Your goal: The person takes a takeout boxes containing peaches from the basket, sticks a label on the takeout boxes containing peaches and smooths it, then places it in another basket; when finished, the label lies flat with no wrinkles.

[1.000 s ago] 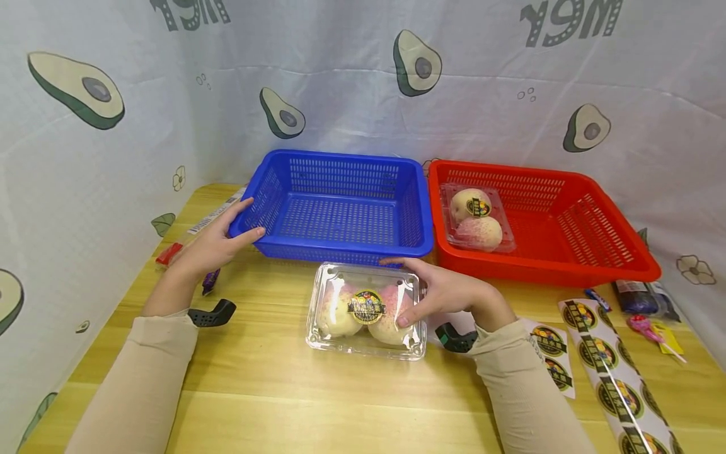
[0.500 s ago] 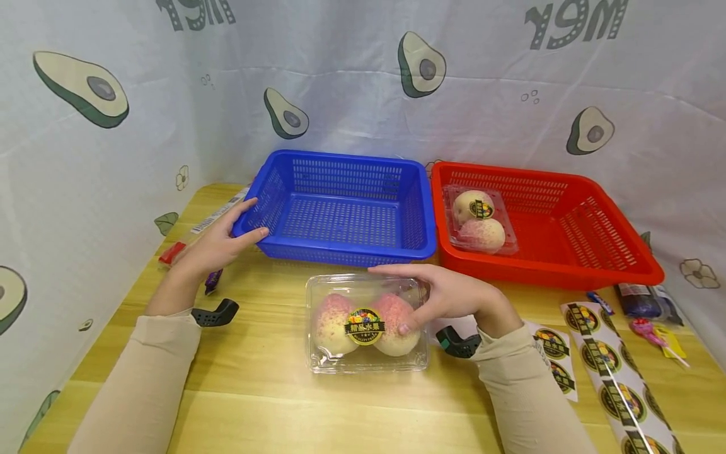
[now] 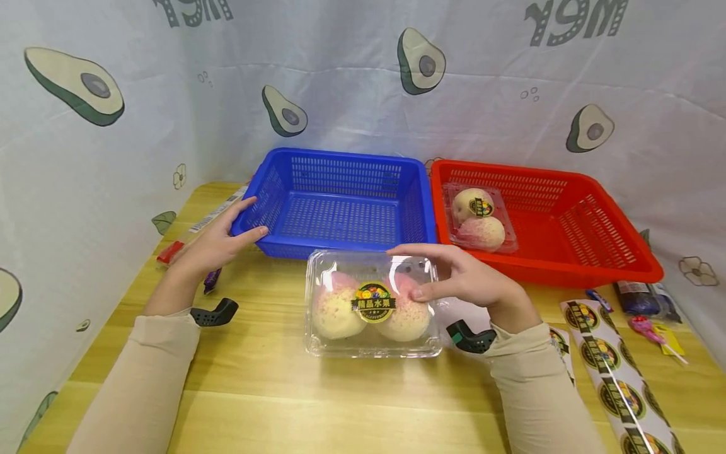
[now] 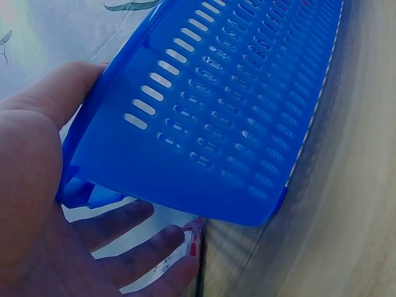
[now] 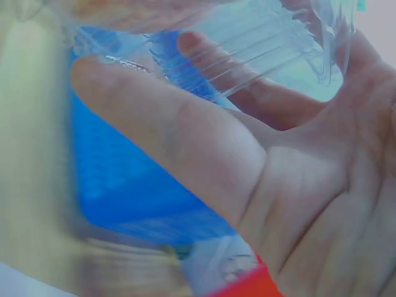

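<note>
My right hand [image 3: 467, 277] grips the right end of a clear plastic fruit box [image 3: 346, 347], its thumb on the near face and its fingers behind. Inside are two pink-and-cream peaches [image 3: 339, 313] behind a round black-and-gold label [image 3: 374, 302]. The box is tilted with its labelled face toward me, over the wooden table in front of the blue basket [image 3: 340, 251]. In the right wrist view the clear wall [image 5: 272, 49] lies between thumb and fingers. My left hand [image 3: 212, 243] holds the basket's near left corner, thumb and fingers on either side of its rim [image 4: 93, 114].
A red basket [image 3: 544, 268] stands right of the blue one and holds another box of two peaches [image 3: 481, 217]. Label strips [image 3: 615, 378] lie on the table at the right, near a pink lollipop [image 3: 643, 325]. Small wrapped sweets [image 3: 212, 280] lie by the left arm.
The fruit box dips toward me, then rises, shifts slightly right and tilts with my right hand. My left hand stays at the basket corner.
</note>
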Tool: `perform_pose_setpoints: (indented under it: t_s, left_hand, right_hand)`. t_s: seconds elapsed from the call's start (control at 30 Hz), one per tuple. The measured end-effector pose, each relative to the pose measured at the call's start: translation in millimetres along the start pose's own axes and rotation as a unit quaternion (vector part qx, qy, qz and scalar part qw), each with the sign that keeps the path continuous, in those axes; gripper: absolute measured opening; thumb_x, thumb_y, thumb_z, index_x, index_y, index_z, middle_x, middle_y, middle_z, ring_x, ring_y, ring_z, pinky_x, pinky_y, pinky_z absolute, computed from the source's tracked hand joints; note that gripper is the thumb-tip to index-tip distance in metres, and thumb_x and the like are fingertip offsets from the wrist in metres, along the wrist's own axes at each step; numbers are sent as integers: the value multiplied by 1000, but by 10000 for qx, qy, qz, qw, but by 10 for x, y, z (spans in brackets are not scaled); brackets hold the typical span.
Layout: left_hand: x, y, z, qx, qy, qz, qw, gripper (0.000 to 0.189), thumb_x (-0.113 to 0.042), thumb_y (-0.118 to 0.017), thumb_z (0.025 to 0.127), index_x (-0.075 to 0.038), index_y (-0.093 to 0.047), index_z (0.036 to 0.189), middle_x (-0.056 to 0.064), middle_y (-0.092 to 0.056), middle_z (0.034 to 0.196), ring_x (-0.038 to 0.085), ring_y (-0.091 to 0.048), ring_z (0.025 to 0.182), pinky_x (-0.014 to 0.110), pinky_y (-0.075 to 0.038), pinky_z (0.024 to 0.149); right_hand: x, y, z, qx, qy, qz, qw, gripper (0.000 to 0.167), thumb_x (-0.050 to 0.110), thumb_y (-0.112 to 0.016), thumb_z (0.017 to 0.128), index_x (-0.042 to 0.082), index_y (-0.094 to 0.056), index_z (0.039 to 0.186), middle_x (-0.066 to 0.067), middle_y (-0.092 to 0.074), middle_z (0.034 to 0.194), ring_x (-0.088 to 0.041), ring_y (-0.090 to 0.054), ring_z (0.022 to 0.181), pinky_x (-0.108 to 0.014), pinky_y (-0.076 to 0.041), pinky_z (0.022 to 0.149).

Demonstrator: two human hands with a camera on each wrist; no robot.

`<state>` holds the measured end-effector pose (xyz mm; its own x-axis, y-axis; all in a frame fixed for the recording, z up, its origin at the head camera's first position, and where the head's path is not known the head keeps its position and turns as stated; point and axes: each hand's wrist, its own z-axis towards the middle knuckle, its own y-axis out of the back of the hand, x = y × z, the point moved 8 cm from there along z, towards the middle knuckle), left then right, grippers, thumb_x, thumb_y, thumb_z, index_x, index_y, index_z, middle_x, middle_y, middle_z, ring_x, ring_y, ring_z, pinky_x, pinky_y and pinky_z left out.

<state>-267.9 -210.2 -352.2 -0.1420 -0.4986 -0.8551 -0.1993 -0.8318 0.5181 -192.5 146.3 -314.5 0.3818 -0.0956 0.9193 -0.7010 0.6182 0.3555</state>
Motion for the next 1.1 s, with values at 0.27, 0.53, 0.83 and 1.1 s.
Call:
perform_pose_setpoints:
  t_s: [0.27,0.53,0.83,1.1]
  left_hand:
    - [26,3,2,-12,28,113,9999,78,-42,-60,101,-24,-17,163,7,-3,167,35,-7,151,60,-15,117]
    - [93,18,-2,-23,114,101,9999,79,-44,-60,101,-25,-16,163,5,-1,168,35,-5,152,60,-13,117]
    - [66,-5,-7,-4,67,-6,10000,79,-38,-59,102,-24,-12,163,8,1,168,38,-6,151,60,-14,117]
    - [71,-27,-12,37,135,-200,9997,80,-36,-61,102,-24,-11,163,10,1,167,38,-10,150,58,-16,118]
  right_hand:
    - [393,743,-311,-1105,400,1173,9861,58,-15,-46,97,7,-46,151,-13,-52,142,-27,-62,114,-36,-59,79]
    - [309,1587,-626,-2133,-788,2084,9512,49,-4,-45,104,19,-54,146,-7,-64,125,-25,-69,91,-41,-60,72]
    - [-149,2375,-1201,-3017,-3319,1661,8782,64,26,-55,105,42,-20,155,4,-38,131,-20,-65,93,-50,-57,84]
    - [-410,2630,-1802,-3563,-4207,1836,8139,39,43,-64,97,44,-40,127,-5,-38,126,-28,-51,106,-54,-47,96]
